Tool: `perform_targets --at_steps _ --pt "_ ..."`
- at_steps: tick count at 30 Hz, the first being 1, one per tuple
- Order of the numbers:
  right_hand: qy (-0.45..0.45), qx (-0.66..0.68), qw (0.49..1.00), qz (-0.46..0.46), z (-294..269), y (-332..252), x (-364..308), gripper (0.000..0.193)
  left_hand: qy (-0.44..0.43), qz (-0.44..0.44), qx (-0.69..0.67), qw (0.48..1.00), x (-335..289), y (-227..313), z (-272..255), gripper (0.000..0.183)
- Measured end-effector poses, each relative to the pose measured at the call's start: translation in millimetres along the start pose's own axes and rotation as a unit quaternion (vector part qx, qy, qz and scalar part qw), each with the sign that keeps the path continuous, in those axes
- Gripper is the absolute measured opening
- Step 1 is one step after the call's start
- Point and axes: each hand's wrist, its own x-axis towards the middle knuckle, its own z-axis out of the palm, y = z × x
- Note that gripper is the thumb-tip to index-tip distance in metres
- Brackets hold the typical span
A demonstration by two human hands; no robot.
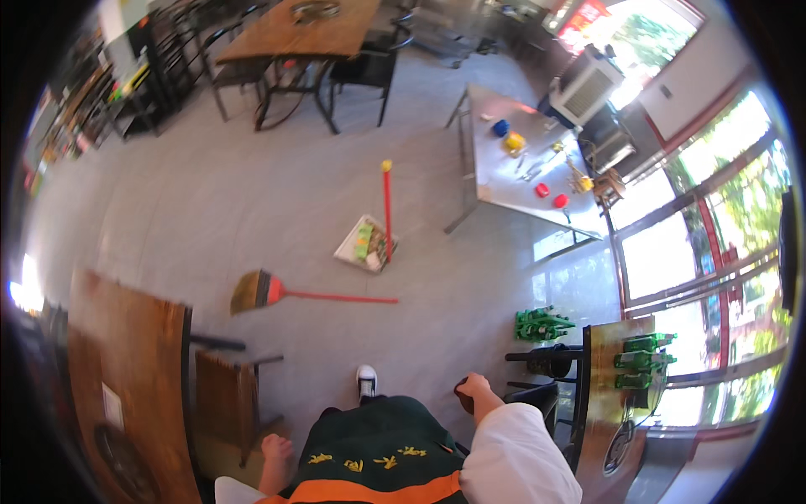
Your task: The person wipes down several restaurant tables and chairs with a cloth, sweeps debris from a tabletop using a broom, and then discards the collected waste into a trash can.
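Probably light and hard, best held by its edge: a brown thing [463, 397] in a curled right hand [478, 388], across the apron [382, 428] from a loose, empty-looking left hand [276, 450].

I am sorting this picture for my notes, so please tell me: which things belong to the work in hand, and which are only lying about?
At the hands:
right hand, holding a dark brown object, kind unclear
brown chair, nearest the left hand

Lying about, away from both hands:
broom
dustpan
green bottles
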Motion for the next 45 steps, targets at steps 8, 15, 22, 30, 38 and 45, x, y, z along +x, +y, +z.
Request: perform_targets --at_steps 8,15,22,30,38,45 --pt "0.123 0.219 0.965 -0.069 -85 -138 84 0.051 -0.294 0.05 0.101 0.949 -28 178 276 0.04" --pt "0.117 0.388 0.886 -0.227 -122 -310 75 0.046 -0.395 -0.185 0.086 0.896 -103 267 449 0.058" --pt "-0.031 0.094 0.869 -0.486 -219 -352 99 0.069 -0.405 -0.111 -0.063 0.905 -14 281 494 0.037" --pt "-0.238 0.183 0.892 -0.338 -209 -316 283 0.038 -0.122 -0.065 -0.253 0.958 -1 244 481 0.02" --pt "-0.237 -0.019 0.899 -0.367 -80 -326 445 0.038 0.087 -0.098 -0.202 0.971 11 139 500 0.018" --pt "-0.204 -0.146 0.883 -0.396 133 -379 569 0.043 0.18 0.022 -0.075 0.981 97 77 461 0.024"
